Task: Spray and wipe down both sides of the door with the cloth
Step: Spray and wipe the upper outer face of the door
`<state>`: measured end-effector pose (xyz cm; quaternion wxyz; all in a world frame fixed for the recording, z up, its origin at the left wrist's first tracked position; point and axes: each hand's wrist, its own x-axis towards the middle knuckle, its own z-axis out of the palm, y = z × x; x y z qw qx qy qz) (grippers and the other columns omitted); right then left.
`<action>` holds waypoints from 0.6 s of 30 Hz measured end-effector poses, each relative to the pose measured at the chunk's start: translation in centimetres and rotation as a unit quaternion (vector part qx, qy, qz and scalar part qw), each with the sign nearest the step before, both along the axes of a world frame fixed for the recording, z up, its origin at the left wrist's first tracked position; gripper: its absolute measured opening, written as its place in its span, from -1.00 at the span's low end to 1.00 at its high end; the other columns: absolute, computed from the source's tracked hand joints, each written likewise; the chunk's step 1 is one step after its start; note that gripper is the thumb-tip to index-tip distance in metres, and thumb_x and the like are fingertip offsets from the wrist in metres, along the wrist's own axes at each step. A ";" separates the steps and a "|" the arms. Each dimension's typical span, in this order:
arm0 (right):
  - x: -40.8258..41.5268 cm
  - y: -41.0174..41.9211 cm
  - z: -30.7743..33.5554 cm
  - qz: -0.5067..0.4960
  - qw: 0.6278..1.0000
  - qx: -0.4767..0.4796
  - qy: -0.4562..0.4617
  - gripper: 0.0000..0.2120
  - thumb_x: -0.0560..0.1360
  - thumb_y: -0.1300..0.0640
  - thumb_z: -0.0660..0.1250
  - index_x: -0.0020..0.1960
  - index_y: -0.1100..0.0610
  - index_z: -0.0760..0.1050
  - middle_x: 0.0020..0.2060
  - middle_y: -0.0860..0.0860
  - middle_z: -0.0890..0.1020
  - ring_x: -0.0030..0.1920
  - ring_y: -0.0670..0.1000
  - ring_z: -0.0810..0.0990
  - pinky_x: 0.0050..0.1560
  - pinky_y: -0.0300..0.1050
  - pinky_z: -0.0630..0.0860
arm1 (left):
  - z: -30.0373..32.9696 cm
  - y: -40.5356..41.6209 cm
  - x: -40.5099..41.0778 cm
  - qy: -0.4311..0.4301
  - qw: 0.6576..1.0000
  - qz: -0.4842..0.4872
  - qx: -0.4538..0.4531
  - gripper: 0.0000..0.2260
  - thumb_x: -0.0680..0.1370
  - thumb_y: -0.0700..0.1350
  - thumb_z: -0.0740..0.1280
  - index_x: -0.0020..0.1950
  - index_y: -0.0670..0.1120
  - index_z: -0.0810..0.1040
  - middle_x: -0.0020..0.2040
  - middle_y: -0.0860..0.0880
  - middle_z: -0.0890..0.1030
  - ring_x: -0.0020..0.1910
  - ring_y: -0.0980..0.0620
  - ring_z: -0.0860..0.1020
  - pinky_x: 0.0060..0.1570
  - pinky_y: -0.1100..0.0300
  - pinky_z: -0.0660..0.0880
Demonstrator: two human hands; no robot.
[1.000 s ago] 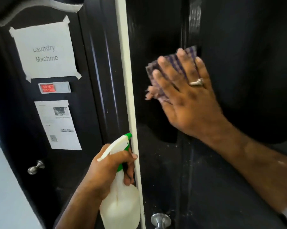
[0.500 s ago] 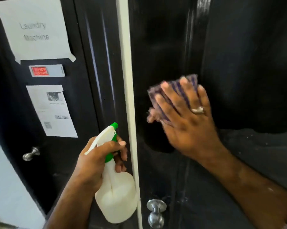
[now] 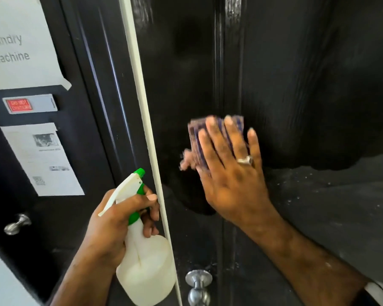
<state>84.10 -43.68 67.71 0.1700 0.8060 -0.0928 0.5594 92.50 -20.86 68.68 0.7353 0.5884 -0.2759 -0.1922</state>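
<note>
Black panelled door filling the right of the view, glossy and dark above, duller and flecked with pale specks and droplets below and to the right of the wiping spot. White door edge running top to bottom as a slanted strip, with a silver door knob just right of it at the bottom. Left of that strip, a second black door carrying a taped white sign reading "Laundry Machine", a small grey slider plate with a red "do not disturb" tab under it, and a printed notice with pictures and a QR code lower still; a silver lever handle near the left edge, a pale wall corner at bottom left. Right hand laid flat against the black panelled door, fingers straight and spread, a ring on one finger, pressing a folded purple checked cloth to the surface; cloth mostly under the fingers, its top and left edges showing beyond the fingertips, blurred. Left hand lower and left, beside the white door edge, fingers curled round the neck of a white spray bottle with a green nozzle, forefinger across the trigger head, nozzle pointing up and right.
</note>
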 end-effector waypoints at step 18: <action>2.1 1.3 3.4 0.060 0.996 0.057 -0.032 -0.34 0.72 -0.02 0.24 0.70 0.26 0.15 0.71 0.21 0.12 0.72 0.30 0.02 0.68 0.33 0.04 | 1.3 -1.8 -1.2 -0.013 1.000 0.006 0.006 -0.73 0.32 -0.11 0.51 -0.04 -0.18 0.61 -0.24 -0.30 0.56 -0.49 -0.12 0.46 -0.32 -0.05 0.60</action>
